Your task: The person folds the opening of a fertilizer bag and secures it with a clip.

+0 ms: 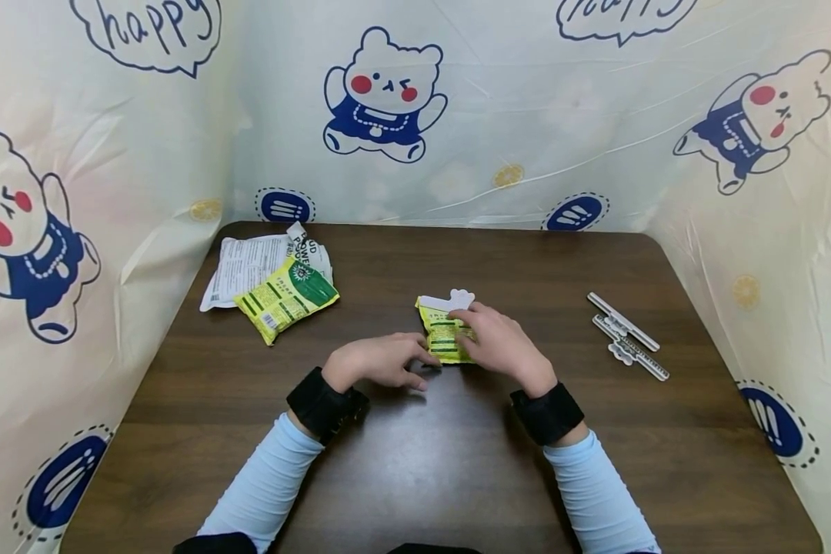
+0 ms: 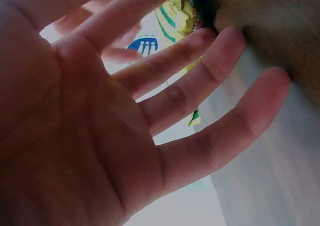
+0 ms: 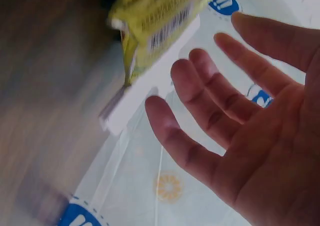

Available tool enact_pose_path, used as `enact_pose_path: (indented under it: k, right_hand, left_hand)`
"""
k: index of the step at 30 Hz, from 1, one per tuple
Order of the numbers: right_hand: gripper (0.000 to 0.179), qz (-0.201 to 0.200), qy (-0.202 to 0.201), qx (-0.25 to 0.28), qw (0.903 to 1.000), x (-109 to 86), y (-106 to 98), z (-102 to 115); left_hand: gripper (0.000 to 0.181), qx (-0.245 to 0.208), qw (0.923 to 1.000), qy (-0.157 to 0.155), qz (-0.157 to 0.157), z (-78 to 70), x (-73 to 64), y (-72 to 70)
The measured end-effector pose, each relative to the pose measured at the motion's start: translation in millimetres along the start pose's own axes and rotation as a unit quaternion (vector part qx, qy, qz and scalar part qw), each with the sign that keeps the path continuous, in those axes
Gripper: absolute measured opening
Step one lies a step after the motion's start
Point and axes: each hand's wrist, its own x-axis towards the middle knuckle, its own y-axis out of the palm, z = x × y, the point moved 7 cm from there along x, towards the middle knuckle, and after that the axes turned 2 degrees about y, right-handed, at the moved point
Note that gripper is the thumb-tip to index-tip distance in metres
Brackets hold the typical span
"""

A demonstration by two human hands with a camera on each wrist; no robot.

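In the head view a small yellow-green snack packet (image 1: 446, 342) lies on the table before me. Along its far edge runs a white bar-shaped clip (image 1: 435, 303) with a flower-like end; the right wrist view shows this as a long white strip (image 3: 135, 101). My left hand (image 1: 381, 360) is at the packet's near left corner, fingers spread and lightly bent, holding nothing. Over the packet's right side hovers my right hand (image 1: 502, 338); in the right wrist view its fingers (image 3: 195, 96) are loosely extended and apart from the packet.
At the table's back left, another yellow-green packet (image 1: 287, 296) overlaps a white printed pouch (image 1: 245, 265). Two white bars lie to the right: a plain one (image 1: 623, 322) and a marked one with a flower-like tab (image 1: 633, 350). A patterned sheet (image 1: 512, 92) encloses the table (image 1: 415, 462).
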Motion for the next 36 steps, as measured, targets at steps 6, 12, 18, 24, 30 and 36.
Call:
enact_pose_path:
  k: [6, 12, 18, 24, 30, 36]
  right_hand:
    - [0.040, 0.028, -0.059, -0.005, 0.9978, -0.4, 14, 19]
    - [0.036, 0.039, -0.090, -0.028, 0.9948, -0.4, 23, 27]
    - [0.032, 0.043, -0.075, -0.024, 0.9960, -1.0, 23, 27]
    - [0.034, 0.053, -0.046, -0.019, 0.9974, -0.6, 22, 24]
    - [0.036, 0.049, -0.032, -0.032, 0.9977, 1.6, 21, 19]
    - [0.039, 0.042, -0.007, -0.041, 0.9982, 1.2, 18, 10]
  left_hand:
    - [0.026, -0.023, 0.9996, -0.004, 0.016, 2.9, -4.9, -2.3]
    - [0.019, -0.012, 0.9991, -0.041, 0.002, 9.8, -11.1, -5.9]
    - [0.023, 0.001, 0.9979, -0.064, -0.003, 11.8, -12.4, -6.8]
    - [0.026, 0.003, 0.9958, -0.092, 0.003, 15.7, -13.0, -7.6]
    - [0.028, 0.005, 0.9950, -0.099, 0.011, 18.1, -13.6, -6.3]
    - [0.029, 0.006, 0.9948, -0.101, 0.013, 18.6, -12.1, -4.8]
